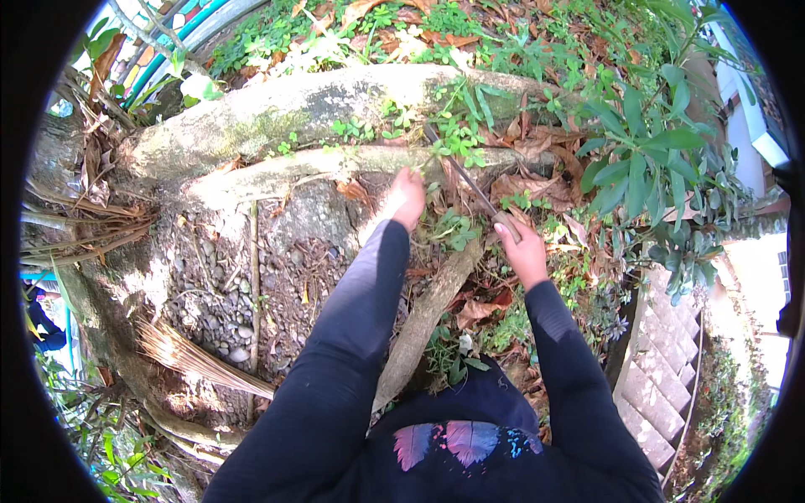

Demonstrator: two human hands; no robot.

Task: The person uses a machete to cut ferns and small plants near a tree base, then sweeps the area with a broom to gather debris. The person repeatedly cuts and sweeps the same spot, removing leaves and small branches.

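Observation:
My right hand is closed round the handle of a long, narrow blade. The blade slants up and left, its tip among green clover-like weeds between two thick tree roots. My left hand is just left of the blade, over the lower root, its fingers drawn together at some thin stems. Whether it grips them is hard to tell. The upper, thicker root runs behind both hands.
A stick broom lies at lower left beside pebbly soil. Another root slants between my arms. Dry leaves and a leafy shrub are at right, with paved steps at lower right.

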